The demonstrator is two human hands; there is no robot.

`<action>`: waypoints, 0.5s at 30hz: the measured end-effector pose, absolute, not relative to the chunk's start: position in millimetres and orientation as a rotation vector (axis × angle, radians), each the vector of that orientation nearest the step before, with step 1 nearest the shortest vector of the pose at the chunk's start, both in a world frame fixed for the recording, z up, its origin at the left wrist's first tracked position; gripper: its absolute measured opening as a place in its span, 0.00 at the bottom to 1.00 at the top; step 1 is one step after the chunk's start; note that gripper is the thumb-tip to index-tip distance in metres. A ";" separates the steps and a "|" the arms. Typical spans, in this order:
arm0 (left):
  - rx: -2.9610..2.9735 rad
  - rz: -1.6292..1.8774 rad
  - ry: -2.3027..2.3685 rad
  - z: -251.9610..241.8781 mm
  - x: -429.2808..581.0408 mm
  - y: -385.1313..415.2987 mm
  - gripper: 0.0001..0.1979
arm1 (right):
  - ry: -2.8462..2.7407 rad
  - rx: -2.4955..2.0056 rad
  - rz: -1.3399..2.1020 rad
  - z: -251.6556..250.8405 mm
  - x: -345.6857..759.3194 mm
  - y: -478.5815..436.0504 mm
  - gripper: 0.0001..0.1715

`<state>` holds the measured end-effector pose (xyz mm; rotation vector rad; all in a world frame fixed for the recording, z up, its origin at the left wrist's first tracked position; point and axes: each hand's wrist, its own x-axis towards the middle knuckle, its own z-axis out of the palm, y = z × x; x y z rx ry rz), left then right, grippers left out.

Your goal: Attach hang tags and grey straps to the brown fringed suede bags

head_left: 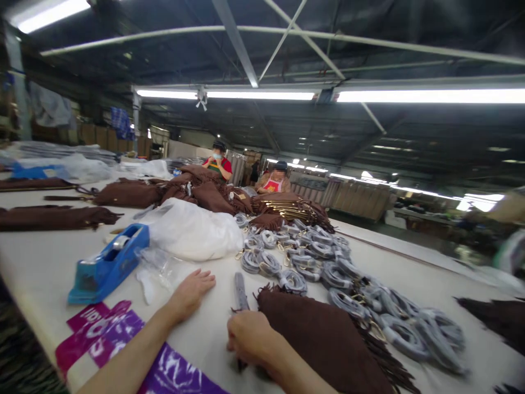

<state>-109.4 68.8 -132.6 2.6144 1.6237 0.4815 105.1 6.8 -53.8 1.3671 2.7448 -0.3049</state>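
Grey strip near vertical at the right hand; brown bag lies diagonal beside it

Grey strip (240, 291): just below the centre of the frame, on the white table (217, 323). Long axis runs nearly up and down the frame, upper end leaning slightly left; lower end meets the right hand (250, 336). Right hand: fingers curled in, knuckles toward the upper left. What lies inside the curl is hidden; cannot tell whether it grips the strip.

Brown bag (315, 334): lower centre-right, flat, just beside the right hand. Long axis slants from upper left to lower right; fringe shows along its right-hand edge and at its upper-left corner.

Left hand (192, 293): palm down, flat and holding nothing, left of the strip and apart from it. Fingers point to the upper right.

Surroundings: coiled straps (336, 273) with gold-coloured clips spread from the centre to the lower right. White plastic bag (191, 230) sits left of centre. Blue tape dispenser (110, 265), at left, slants from lower left to upper right; purple packets (123, 334) lie below it.
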 end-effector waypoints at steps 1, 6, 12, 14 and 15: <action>2.615 0.467 1.631 -132.2 -110.6 69.0 0.25 | 2.735 1.385 -0.444 -44.9 125.0 3.1 0.02; 2.665 0.490 1.647 -125.0 -111.7 70.2 0.26 | 2.652 1.885 -1.536 -27.2 226.0 -21.7 0.06; 2.292 0.949 1.371 -108.2 -31.1 45.2 0.18 | 2.887 2.201 -1.163 -69.2 282.7 -51.2 0.09; 1.845 0.909 1.113 -108.2 17.0 24.3 0.23 | 2.875 2.170 -1.016 -86.1 285.0 -59.0 0.06; 1.620 0.885 1.004 -109.5 40.7 13.2 0.28 | 2.842 2.156 -0.973 -94.0 285.0 -62.3 0.05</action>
